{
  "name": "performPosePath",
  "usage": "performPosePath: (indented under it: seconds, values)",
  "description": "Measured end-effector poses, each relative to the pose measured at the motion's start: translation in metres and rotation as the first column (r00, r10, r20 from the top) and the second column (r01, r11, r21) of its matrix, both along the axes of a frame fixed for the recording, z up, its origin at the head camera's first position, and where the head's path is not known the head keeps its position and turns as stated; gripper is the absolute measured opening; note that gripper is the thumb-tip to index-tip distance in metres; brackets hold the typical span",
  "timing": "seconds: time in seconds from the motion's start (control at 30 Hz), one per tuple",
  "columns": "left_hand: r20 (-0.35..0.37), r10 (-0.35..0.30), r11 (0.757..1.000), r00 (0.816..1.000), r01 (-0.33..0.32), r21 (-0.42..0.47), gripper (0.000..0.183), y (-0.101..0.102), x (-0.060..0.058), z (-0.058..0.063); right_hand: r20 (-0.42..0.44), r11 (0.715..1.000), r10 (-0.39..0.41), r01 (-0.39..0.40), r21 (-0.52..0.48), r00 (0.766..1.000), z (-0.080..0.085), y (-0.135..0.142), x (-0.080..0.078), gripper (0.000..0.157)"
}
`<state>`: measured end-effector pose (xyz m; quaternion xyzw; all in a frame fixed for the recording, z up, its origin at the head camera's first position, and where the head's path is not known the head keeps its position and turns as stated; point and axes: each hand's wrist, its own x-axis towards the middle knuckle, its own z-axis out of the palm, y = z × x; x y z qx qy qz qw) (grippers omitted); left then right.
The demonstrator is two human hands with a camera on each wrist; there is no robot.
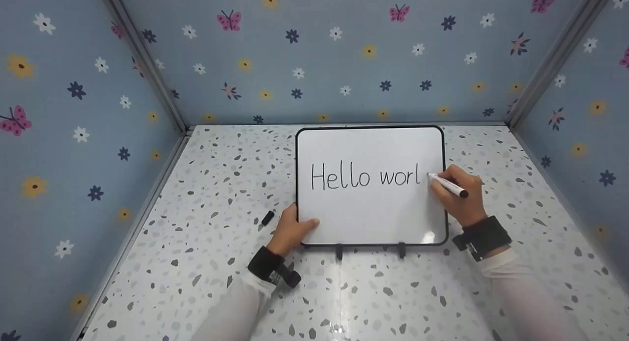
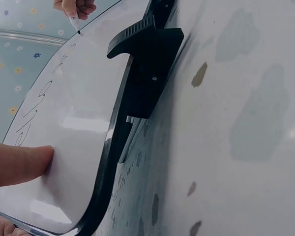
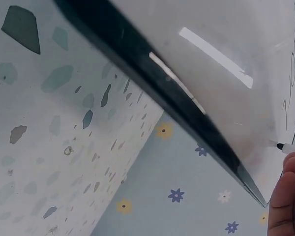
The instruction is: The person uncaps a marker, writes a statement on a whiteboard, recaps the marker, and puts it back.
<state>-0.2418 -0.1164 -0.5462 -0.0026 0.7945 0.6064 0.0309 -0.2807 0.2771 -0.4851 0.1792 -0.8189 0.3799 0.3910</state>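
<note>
A whiteboard with a black frame stands tilted on the table, bearing the handwritten words "Hello worl" in black. My right hand pinches a white marker with a dark end, its black tip at the board just right of the last letter. In the right wrist view the marker tip shows close to the board surface. My left hand grips the board's lower left edge, thumb on the front face and the other fingers mostly hidden behind. A black marker cap lies on the table left of that hand.
Two black feet or clips support the board's lower edge. The speckled table is bounded by blue flowered panels at the back and both sides. Black bands with small cameras sit on both wrists.
</note>
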Motion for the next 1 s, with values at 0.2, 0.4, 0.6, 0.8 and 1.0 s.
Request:
performPosePath:
  seconds: [0.2, 0.4, 0.6, 0.8, 1.0]
  values:
    - [-0.006, 0.001, 1.0, 1.0, -0.001, -0.007, 0.055, 0.0004, -0.0009, -0.0006, -0.006, 1.0, 0.009, -0.009, -0.007, 1.0, -0.0004, -0.0021, -0.0014, 0.011]
    - [-0.007, -0.002, 1.0, 1.0, 0.002, 0.0, 0.054, 0.0005, -0.0011, -0.0013, 0.014, 1.0, 0.025, -0.025, 0.013, 1.0, 0.0002, -0.0029, -0.0008, 0.008]
    - [-0.012, -0.004, 1.0, 1.0, 0.004, 0.001, 0.053, 0.0005, 0.0, -0.001, 0.035, 0.998, 0.041, -0.043, 0.036, 0.999, -0.0009, -0.0038, 0.0005, 0.009]
    - [0.003, -0.003, 1.0, 1.0, 0.003, 0.012, 0.054, 0.0008, 0.0006, -0.0002, 0.037, 0.997, 0.059, -0.061, 0.052, 0.998, -0.0028, -0.004, 0.0023, 0.013]
    - [0.005, -0.003, 1.0, 1.0, 0.003, 0.008, 0.058, 0.001, -0.0003, -0.0009, 0.011, 0.994, 0.096, -0.096, 0.061, 0.995, -0.004, -0.003, 0.0049, 0.017]
